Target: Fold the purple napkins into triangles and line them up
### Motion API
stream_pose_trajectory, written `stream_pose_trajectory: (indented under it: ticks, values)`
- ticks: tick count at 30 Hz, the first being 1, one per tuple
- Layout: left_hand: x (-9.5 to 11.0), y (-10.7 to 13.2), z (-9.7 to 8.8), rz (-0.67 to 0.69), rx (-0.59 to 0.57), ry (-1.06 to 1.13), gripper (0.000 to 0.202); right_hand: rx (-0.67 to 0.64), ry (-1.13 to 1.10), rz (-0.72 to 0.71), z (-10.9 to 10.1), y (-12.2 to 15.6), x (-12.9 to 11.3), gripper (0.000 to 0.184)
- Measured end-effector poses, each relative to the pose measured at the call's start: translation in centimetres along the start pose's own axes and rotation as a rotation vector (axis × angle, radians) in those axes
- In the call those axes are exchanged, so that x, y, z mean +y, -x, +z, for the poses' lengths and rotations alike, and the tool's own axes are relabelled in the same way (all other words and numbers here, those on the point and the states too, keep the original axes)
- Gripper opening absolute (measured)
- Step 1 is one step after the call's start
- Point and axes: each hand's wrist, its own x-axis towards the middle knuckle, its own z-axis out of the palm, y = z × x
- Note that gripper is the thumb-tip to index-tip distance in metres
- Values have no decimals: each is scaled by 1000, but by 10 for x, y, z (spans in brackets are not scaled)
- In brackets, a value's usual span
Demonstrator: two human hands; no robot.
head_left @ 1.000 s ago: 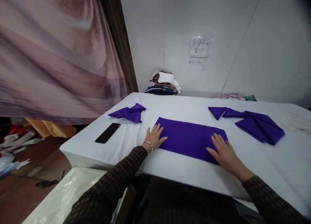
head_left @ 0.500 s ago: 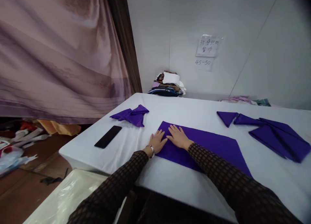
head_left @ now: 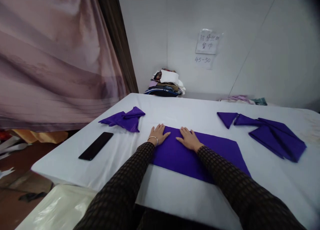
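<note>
A purple cloth napkin (head_left: 180, 158) lies flat in a long rectangle on the white-covered table (head_left: 172, 193). My left hand (head_left: 159, 134) rests palm down at its far left corner, fingers spread, with a bracelet at the wrist. To the right of it, my right hand (head_left: 189, 139) lies flat near the napkin's far edge, fingers apart. Both forearms, in dark patterned sleeves, reach over the near side, and the right one hides part of the cloth.
A crumpled purple napkin (head_left: 125, 119) and a black phone (head_left: 96, 146) lie at the left. Folded purple napkins (head_left: 277, 136) rest at the right. A clothes pile (head_left: 165, 83) stands at the back by the wall, under a paper sign (head_left: 207, 42). A curtain (head_left: 57, 57) hangs at left.
My left hand has slid away to the far left corner of the napkin, and my hands are now farther apart. The whole view has shifted slightly.
</note>
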Motion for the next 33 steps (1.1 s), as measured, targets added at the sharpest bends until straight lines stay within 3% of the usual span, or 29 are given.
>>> stream_pose_trajectory:
  ticks: [7, 11, 17, 21, 24, 27, 30, 33]
  values:
    - [-3, -3, 2, 1, 5, -22, 74, 90, 160, 383, -20, 121, 150, 65]
    - [-4, -9, 1, -1, 2, -41, 70, 109, 207, 486, -24, 167, 190, 63]
    - [-16, -13, -19, -14, -17, 75, 55, 146, 63, 505, -38, 178, 180, 55]
    - [-33, 39, -23, 53, 171, 131, 64, 338, -45, 314, -35, 223, 152, 50]
    - [-47, 95, -16, 276, 294, 170, 53, 401, -93, 106, -23, 268, 125, 40]
    - [-56, 136, -10, 432, 331, 155, 41, 387, -25, -4, -10, 297, 109, 36]
    - [-60, 148, -8, 474, 347, 94, 36, 359, 80, -24, -3, 303, 108, 41]
    - [-59, 140, -8, 461, 351, 14, 42, 351, 170, -36, -5, 296, 109, 45]
